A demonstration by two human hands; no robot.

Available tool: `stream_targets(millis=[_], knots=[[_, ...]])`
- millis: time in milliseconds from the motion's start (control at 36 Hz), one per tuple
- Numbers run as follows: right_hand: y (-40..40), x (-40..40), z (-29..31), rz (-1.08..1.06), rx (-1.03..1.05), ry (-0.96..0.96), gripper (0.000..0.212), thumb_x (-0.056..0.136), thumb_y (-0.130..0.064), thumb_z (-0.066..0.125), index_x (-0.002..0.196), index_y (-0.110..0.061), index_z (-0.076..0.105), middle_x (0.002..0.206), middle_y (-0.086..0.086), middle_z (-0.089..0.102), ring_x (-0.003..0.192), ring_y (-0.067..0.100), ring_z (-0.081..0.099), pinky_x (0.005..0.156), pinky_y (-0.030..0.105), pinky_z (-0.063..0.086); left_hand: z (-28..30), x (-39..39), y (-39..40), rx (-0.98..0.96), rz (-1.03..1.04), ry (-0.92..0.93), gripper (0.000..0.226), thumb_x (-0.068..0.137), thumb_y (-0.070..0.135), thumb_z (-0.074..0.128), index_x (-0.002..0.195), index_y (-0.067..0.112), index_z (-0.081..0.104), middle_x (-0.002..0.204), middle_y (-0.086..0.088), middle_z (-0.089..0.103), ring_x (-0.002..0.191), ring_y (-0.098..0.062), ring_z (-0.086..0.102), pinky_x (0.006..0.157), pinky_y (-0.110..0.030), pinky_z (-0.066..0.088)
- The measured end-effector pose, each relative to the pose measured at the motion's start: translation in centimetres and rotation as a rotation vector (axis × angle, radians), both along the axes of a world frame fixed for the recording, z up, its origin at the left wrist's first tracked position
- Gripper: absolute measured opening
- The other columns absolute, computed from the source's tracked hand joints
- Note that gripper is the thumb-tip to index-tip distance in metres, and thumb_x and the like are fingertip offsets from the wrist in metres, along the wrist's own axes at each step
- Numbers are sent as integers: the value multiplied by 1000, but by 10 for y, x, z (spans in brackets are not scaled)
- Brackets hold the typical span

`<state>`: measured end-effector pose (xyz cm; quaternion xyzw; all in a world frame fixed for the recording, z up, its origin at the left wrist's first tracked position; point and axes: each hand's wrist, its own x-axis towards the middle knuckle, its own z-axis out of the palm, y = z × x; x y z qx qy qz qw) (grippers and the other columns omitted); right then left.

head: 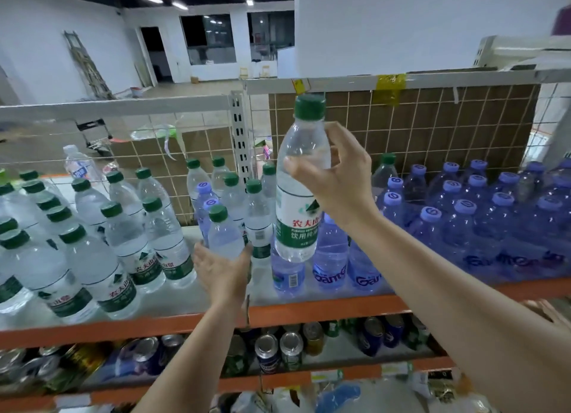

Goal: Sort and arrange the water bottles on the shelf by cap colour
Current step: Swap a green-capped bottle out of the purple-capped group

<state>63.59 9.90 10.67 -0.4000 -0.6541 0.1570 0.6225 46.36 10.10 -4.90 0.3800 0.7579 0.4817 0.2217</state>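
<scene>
My right hand (335,181) grips a clear green-capped bottle (301,177) and holds it upright in the air above the middle of the shelf (309,312). Lower down, my left hand (224,269) wraps around the base of another green-capped bottle (223,233) that stands on the shelf. Several green-capped bottles (123,236) crowd the left side. Several blue bottles with purple caps (463,218) fill the right side. In the middle the two kinds are mixed: purple-capped bottles (205,196) stand among green-capped ones, and one green-capped bottle (384,171) stands at the back among the blue ones.
A wire grid panel (432,122) backs the shelf, with a slotted upright post (239,140) in the middle. Below the orange shelf edge, a lower shelf holds several drink cans (278,347). A white-capped bottle (78,165) lies behind the left group.
</scene>
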Motion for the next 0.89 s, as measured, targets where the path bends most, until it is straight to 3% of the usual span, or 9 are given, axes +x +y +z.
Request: stream_targets(millis=[167,250,333,389,444,556,667,778,889], knots=[[-3,-33,-31,-7,-58,-31,35,63,-46,70,91,-26,64,86,-11,65,76,5,61,68,22,47,-4,-21,6,4,-117,3,84,76,42,76,141,14,31,141,-10,45,129,-29,42,108,-42,33],[-6,-50,-42,-25,-56,-30,24,63,-43,72,80,-41,55,74,-20,58,66,-3,52,63,12,38,-5,-32,7,14,-180,16,85,73,47,74,142,21,31,138,-6,50,126,-27,47,105,-49,39],[-5,-64,-54,-62,-29,-64,42,67,-26,81,68,-54,50,67,-30,52,63,-6,47,60,9,34,-4,-45,3,-23,-223,-13,89,75,50,72,146,21,27,143,-5,47,128,-26,46,106,-45,39],[-4,-74,-60,-93,-23,-96,54,69,-17,84,68,-58,49,67,-34,51,63,-8,46,59,9,33,-3,-56,-2,-6,-235,-10,78,76,49,72,140,24,35,132,0,56,112,-21,54,94,-36,44],[-5,-86,-65,-109,-11,-99,46,68,-24,82,67,-54,47,68,-32,50,63,-7,44,60,10,32,-1,-67,-8,26,-248,4,67,75,49,72,132,28,42,118,4,63,97,-16,57,84,-32,46],[-3,-109,-79,-107,-61,-84,32,64,-50,69,76,-34,44,71,-18,47,68,5,46,63,23,37,7,-88,-22,69,-258,64,51,72,46,75,113,35,47,102,13,65,94,-13,61,78,-30,46],[0,-134,-91,-64,-134,-111,40,66,-47,74,89,-27,49,82,-19,50,75,-2,48,67,12,37,9,-109,-38,96,-249,109,60,67,55,70,119,34,46,109,14,63,100,-14,61,83,-34,50],[3,-155,-106,-18,-246,-174,39,70,-41,81,95,-28,54,90,-19,52,85,6,54,76,27,47,7,-132,-49,64,-187,182,73,69,54,71,132,28,42,118,5,62,98,-21,60,76,-34,47],[4,-174,-114,-41,-343,-275,51,73,-47,79,113,-22,60,101,-12,53,91,12,52,75,28,40,6,-153,-64,51,-123,185,59,71,53,72,119,33,45,89,21,56,83,-16,56,62,-28,37]])
